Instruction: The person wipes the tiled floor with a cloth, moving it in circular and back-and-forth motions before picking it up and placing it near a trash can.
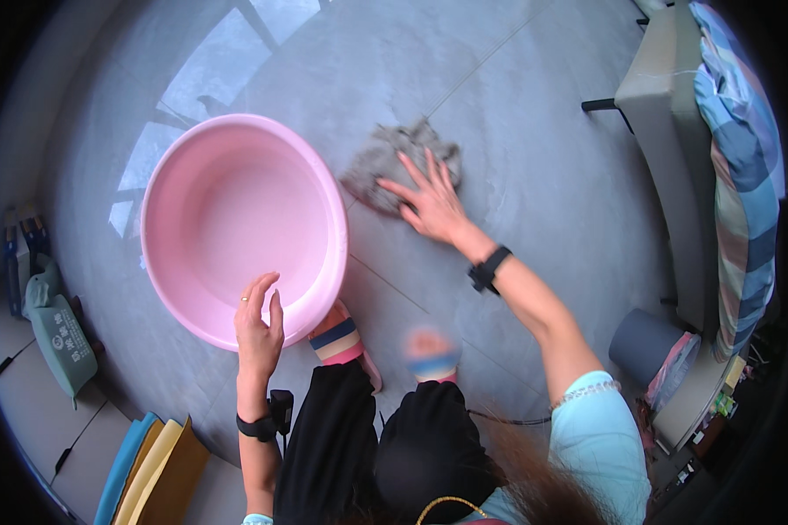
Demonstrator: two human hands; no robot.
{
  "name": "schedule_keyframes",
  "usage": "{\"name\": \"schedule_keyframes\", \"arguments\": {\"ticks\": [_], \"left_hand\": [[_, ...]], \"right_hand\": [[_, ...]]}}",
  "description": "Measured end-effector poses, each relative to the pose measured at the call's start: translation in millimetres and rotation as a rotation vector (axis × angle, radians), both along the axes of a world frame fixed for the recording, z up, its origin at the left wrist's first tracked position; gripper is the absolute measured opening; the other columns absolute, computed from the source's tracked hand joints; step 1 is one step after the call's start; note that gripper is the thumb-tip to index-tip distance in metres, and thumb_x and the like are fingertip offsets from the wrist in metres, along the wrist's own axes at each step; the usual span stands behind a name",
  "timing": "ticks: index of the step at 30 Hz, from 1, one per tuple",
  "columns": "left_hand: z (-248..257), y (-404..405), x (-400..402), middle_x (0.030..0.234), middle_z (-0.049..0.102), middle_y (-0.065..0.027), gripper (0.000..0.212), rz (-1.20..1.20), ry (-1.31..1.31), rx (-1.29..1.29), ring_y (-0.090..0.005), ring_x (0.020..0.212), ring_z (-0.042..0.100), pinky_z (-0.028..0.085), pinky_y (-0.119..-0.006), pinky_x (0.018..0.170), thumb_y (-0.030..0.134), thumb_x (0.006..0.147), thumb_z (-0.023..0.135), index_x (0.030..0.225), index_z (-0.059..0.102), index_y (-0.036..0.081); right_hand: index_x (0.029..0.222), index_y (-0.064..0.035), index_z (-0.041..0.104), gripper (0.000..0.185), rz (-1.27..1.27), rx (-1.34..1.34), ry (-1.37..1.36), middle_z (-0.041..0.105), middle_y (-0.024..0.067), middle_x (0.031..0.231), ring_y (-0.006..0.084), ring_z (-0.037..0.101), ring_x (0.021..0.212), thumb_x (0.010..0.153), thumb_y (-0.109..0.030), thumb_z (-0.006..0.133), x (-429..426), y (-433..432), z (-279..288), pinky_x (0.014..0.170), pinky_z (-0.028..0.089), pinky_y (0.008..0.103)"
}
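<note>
A large pink plastic basin (pixel 190 282) stands on the floor to the left in front of me. My left hand (pixel 259 321) is over the basin's near rim, its thumb and fingers apart with nothing seen between them; whether it touches the rim I cannot tell. To the basin's right, a crumpled grey cloth (pixel 384 157) lies on the grey tiled floor (pixel 532 151). My right hand (pixel 433 203) rests palm down on this cloth, fingers spread. Part of the cloth is hidden beneath the hand.
An upholstered seat (pixel 656 98) with checked bedding (pixel 742 190) stands at the right. Below it is a grey waste bin (pixel 643 344) with a liner. Along the left are a green bag (pixel 62 335) bearing writing and blue and yellow folded sheets (pixel 148 476). My slippered foot (pixel 338 338) is close to the basin.
</note>
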State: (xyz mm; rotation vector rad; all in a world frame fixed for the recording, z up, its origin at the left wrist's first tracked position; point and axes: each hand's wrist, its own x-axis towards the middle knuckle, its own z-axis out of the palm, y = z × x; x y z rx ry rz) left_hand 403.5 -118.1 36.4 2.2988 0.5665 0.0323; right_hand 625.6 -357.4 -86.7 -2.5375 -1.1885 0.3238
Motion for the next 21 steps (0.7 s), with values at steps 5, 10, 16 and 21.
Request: {"name": "schedule_keyframes", "arguments": {"ticks": [5, 10, 16, 21], "left_hand": [[2.0, 12.6, -5.9, 0.110, 0.061, -0.0162, 0.025, 0.046, 0.061, 0.031, -0.0322, 0.103, 0.058, 0.045, -0.037, 0.089, -0.001, 0.085, 0.053, 0.109, 0.059, 0.002], [-3.2, 26.2, -16.6, 0.112, 0.061, -0.0154, 0.025, 0.075, 0.113, 0.068, -0.0307, 0.105, 0.058, 0.044, -0.036, 0.091, 0.000, 0.087, 0.051, 0.111, 0.058, 0.003], [2.7, 27.6, -12.8, 0.112, 0.062, -0.0136, 0.025, 0.045, 0.169, 0.114, -0.0307, 0.106, 0.058, 0.044, -0.037, 0.091, 0.001, 0.089, 0.051, 0.112, 0.058, 0.004], [5.2, 25.0, -20.0, 0.112, 0.062, -0.0137, 0.025, 0.015, 0.215, 0.153, -0.0305, 0.106, 0.058, 0.044, -0.036, 0.091, 0.001, 0.088, 0.051, 0.112, 0.059, 0.004]], "right_hand": [[0.129, -0.0452, 0.046, 0.052, 0.124, 0.130, -0.115, 0.022, 0.0029, 0.151, 0.0426, 0.013, 0.138, 0.082, -0.030, 0.059, 77.0, 125.1, -29.2, 0.109, 0.015, 0.0597], [0.129, -0.0502, 0.044, 0.050, 0.098, 0.114, -0.153, 0.023, 0.0002, 0.151, 0.0408, 0.013, 0.138, 0.082, -0.037, 0.057, 134.5, 201.7, -48.2, 0.111, 0.010, 0.0578], [0.135, -0.0504, 0.033, 0.053, -0.229, -0.020, -0.284, 0.018, 0.0019, 0.152, 0.0414, 0.011, 0.138, 0.085, -0.041, 0.048, 230.0, 137.6, -53.8, 0.110, 0.010, 0.0583], [0.136, -0.0415, 0.039, 0.053, -0.514, -0.169, -0.159, 0.011, 0.0076, 0.154, 0.0396, 0.008, 0.140, 0.084, -0.034, 0.047, 259.7, 12.6, -4.8, 0.110, 0.008, 0.0578]]}}
